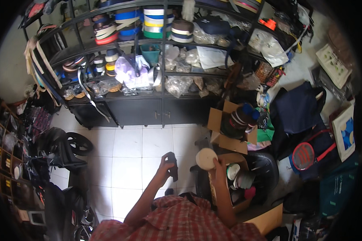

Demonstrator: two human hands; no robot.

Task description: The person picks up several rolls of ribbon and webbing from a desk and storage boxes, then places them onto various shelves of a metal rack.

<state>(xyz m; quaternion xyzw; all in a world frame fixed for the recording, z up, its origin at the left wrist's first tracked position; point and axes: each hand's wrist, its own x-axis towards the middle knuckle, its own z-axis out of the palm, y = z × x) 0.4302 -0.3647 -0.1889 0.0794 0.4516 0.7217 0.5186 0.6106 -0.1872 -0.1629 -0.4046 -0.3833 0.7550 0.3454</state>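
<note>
Here, the right hand point(219, 165) has its fingers closed round the edge of a pale roll of tape point(206, 158), gripped at the rim nearest the person; the roll sits just up and left of those fingers, flat round face turned up toward the camera, so its axis points roughly upward; it hangs directly over the near-left corner of the open cardboard box point(240, 205). The left hand point(166, 165) is curled shut on a dark slim object point(172, 165), long axis near upright, well left of that box over white floor tile point(126, 160); what the object is cannot be told. The right hand is plainly the nearer to the box. The roll looks cream-white, thick, smooth-faced; similar rolls point(233, 172) lie inside the box; beyond the box, a second carton point(229, 128) holds darker spools.
</note>
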